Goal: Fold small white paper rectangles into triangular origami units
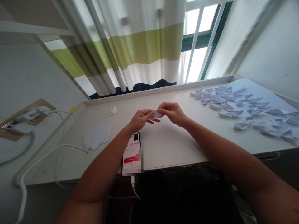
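A small piece of white folded paper [155, 115] is pinched between both hands above the middle of a white desk [168, 146]. My left hand [139, 119] grips its left end with thumb and fingers. My right hand [172, 113] grips its right end from above. Most of the paper is hidden by my fingers.
Several folded paper boats [235, 104] cover the desk's right side. A small stack of blank paper squares [97, 137] lies at left. A phone [132, 154] with a timer screen lies under my left wrist, a cable plugged in. A crumpled scrap [113, 110], chargers and white cables [58, 149] are at left.
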Tool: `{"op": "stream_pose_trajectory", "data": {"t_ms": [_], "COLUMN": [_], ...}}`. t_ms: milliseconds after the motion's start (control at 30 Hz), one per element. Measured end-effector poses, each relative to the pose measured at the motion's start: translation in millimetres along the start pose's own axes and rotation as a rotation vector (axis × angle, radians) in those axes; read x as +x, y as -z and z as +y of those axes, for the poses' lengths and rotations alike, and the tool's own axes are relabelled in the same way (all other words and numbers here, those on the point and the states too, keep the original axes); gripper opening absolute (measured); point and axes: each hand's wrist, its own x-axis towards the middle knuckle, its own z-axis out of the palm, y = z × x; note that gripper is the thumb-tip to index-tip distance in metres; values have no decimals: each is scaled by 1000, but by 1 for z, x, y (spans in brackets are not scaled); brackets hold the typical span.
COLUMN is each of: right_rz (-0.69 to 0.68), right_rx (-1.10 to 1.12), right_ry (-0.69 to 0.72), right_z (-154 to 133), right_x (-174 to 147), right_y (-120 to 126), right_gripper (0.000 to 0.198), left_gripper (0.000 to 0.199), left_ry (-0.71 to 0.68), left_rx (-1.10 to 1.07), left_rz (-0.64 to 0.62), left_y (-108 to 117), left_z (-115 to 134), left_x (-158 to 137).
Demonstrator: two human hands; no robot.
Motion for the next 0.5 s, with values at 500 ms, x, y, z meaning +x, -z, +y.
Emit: {"op": "stream_pose_trajectory", "data": {"t_ms": [500], "right_rz": [2], "right_rx": [-85], "right_ry": [-100], "right_z": [2], "right_x": [1], "right_y": [0], "right_gripper": [48], "left_gripper": [51], "left_ry": [-112], "left_rx": [214], "left_rz": [170], "left_y": [-3], "left_z": [-4], "left_x": [0]}}
